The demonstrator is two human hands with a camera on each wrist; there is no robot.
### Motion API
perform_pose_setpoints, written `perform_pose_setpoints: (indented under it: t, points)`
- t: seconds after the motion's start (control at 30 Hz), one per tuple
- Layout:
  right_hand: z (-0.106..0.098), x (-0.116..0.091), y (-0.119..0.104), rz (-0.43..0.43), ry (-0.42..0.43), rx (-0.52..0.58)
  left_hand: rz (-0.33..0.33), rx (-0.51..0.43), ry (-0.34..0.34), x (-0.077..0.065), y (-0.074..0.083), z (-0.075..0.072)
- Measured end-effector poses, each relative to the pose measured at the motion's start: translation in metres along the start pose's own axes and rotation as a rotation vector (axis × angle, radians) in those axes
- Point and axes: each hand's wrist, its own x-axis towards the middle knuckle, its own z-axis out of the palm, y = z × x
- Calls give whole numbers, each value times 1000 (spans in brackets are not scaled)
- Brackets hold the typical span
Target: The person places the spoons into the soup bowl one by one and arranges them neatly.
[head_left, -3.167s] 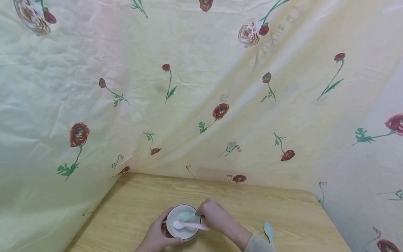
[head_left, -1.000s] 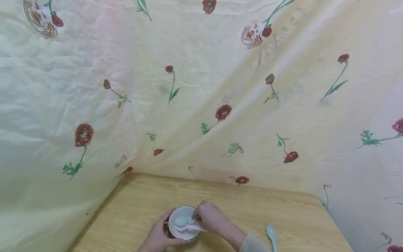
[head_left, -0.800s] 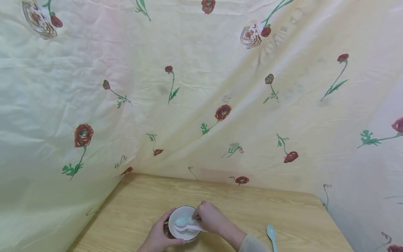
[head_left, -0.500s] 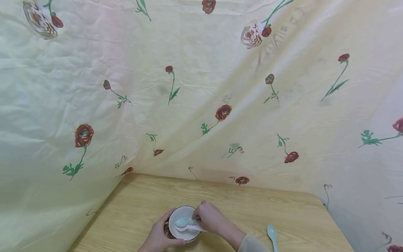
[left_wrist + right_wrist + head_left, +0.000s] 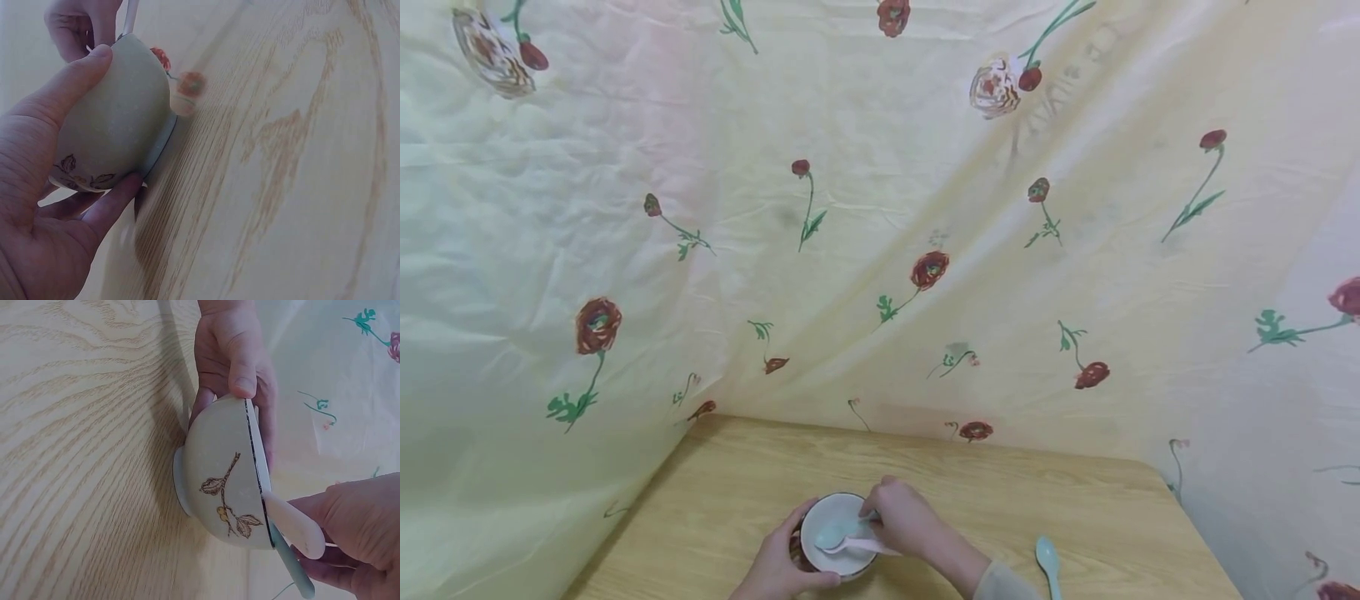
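Observation:
My left hand (image 5: 775,560) grips a white bowl (image 5: 833,505) from its left side, thumb at the rim and fingers low on the outer wall in the left wrist view. Two spoons lie in the bowl: a light teal spoon (image 5: 829,533) and a pale pink spoon (image 5: 861,545), their heads overlapping. At the bowl's right rim my right hand (image 5: 904,518) pinches the teal spoon's handle. In the right wrist view the pink handle (image 5: 299,528) and teal handle (image 5: 292,565) both stick out past the dark-edged rim. Brown leaves decorate the bowl's outside (image 5: 212,456).
Another light teal spoon (image 5: 1047,557) lies on the wooden table (image 5: 760,458) to the right of my right forearm. A cream sheet with red flowers (image 5: 850,292) hangs behind the table and along its sides.
Within the bowl the teal spoon's head has shifted slightly toward me and against the pink spoon's head. Both hands keep about the same places, and the spoon on the table stays put.

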Motion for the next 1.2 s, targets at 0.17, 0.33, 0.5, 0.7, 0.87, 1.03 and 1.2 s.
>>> perform_pose_setpoints:
  t: [0.17,0.33,0.5,0.7,0.87,1.03,1.2]
  points:
    - [-3,-2,1,10,45,11,-5,12,6,-1,-2,-1]
    - [-9,-3,5,-13,119,-18,-8,9,5,-1,-3,-2]
    - [-16,-3,9,5,134,-35,8,18,17,-3,-3,-2]
    - [-23,-5,13,12,140,-47,8,-3,23,-3,-1,-2]
    - [-28,-10,16,21,150,-45,12,-28,11,-1,-2,-1]
    - [-34,-16,20,39,164,-56,36,-58,-2,0,-4,0]
    - [-39,-23,25,62,165,-68,63,-59,-10,0,-4,-1]
